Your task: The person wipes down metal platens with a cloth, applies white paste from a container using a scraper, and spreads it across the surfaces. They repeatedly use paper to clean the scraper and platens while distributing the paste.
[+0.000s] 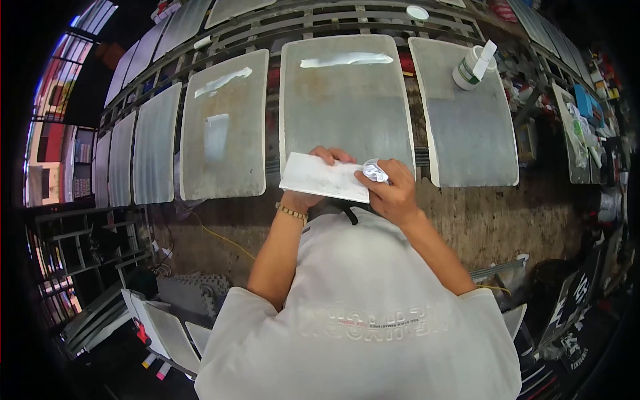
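Observation:
A white flat rectangular piece (320,177) with grey smudges on its face is held in front of my body. My left hand (303,199) grips it from beneath, its fingertips curled over the far edge. At the piece's right end, my right hand (396,192) pinches a crumpled white wad (375,172), paper or cloth. Just beyond both hands lies a large grey panel (347,100) with a glossy white streak (347,61) near its far edge.
Left of centre, another panel (223,133) carries white patches. On the right panel (463,120) stands a white tub (467,72) with a flat white strip across its mouth. A round white lid (417,13) rests on the metal rack (320,25). A yellow cord (223,238) crosses the floor.

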The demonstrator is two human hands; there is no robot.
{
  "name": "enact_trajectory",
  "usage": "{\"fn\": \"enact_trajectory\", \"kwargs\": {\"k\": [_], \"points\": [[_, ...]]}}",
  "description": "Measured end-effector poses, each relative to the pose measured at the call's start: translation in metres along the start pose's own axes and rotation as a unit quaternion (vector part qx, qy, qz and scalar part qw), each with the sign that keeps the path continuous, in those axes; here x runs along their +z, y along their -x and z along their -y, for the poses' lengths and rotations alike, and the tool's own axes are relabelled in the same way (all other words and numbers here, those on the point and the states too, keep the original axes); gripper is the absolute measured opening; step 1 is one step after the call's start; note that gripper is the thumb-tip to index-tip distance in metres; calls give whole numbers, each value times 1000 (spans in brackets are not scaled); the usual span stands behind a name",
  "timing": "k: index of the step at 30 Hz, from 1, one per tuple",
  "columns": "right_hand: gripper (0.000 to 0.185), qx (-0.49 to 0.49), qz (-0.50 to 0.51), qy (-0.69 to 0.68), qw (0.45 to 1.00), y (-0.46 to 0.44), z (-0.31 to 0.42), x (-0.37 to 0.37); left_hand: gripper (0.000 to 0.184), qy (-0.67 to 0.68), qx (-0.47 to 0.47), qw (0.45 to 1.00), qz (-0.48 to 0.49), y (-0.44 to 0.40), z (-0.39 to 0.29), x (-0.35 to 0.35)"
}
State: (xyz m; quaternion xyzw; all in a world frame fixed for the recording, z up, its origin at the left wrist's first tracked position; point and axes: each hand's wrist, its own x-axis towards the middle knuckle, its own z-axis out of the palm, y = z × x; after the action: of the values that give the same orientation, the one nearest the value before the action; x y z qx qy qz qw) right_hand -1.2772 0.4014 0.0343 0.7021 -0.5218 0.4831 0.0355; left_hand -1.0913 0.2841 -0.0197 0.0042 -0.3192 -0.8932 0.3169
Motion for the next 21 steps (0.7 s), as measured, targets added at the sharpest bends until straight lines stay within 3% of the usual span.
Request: {"fn": "enact_trajectory", "kwargs": {"k": [2, 3, 4, 6, 8, 10, 11, 12, 13, 14, 16, 17, 18, 20, 21], "points": [[30, 3, -6, -17, 1000, 3, 2, 6, 29, 21, -34, 998, -50, 8, 1, -4], [25, 153, 6, -116, 981, 8, 9, 9, 27, -41, -33, 992, -116, 14, 5, -3], [21, 295, 21, -211, 932, 10, 12, 15, 24, -56, -62, 967, -241, 14, 4, 8], [17, 326, 11, -249, 912, 19, 13, 33, 21, -97, -65, 933, -340, 18, 6, 24], [20, 499, 26, -401, 768, 31, 10, 47, 23, -113, -58, 918, -376, 37, 7, 19], [22, 506, 39, -400, 763, 33, 13, 55, 26, -122, -62, 902, -410, 60, 16, 17], [25, 511, 46, -399, 760, 33, 12, 58, 31, -298, 0, 827, -477, 73, 20, 18], [25, 511, 48, -398, 760, 34, 9, 63, 36, -463, 62, 715, -520, 84, 20, 19], [25, 523, 68, -405, 747, 36, 4, 68, 44, -597, 69, 641, -477, 95, 12, 26], [26, 536, 88, -410, 733, 38, 2, 73, 44, -596, 67, 641, -479, 99, 4, 29], [26, 554, 111, -435, 701, 29, 2, 78, 50, -841, 112, 476, -233, 94, -23, 48], [26, 569, 134, -460, 668, 24, 3, 82, 54, -830, 107, 503, -217, 92, -26, 44], [26, 565, 142, -461, 669, 20, 5, 89, 54, -829, 109, 500, -225, 92, -30, 32], [25, 586, 156, -485, 630, 10, 7, 106, 46, -840, 136, 504, -148, 91, -41, 1], [29, 600, 213, -463, 616, 2, 7, 107, 39, -822, 166, 524, -148, 87, -50, -7]]}}
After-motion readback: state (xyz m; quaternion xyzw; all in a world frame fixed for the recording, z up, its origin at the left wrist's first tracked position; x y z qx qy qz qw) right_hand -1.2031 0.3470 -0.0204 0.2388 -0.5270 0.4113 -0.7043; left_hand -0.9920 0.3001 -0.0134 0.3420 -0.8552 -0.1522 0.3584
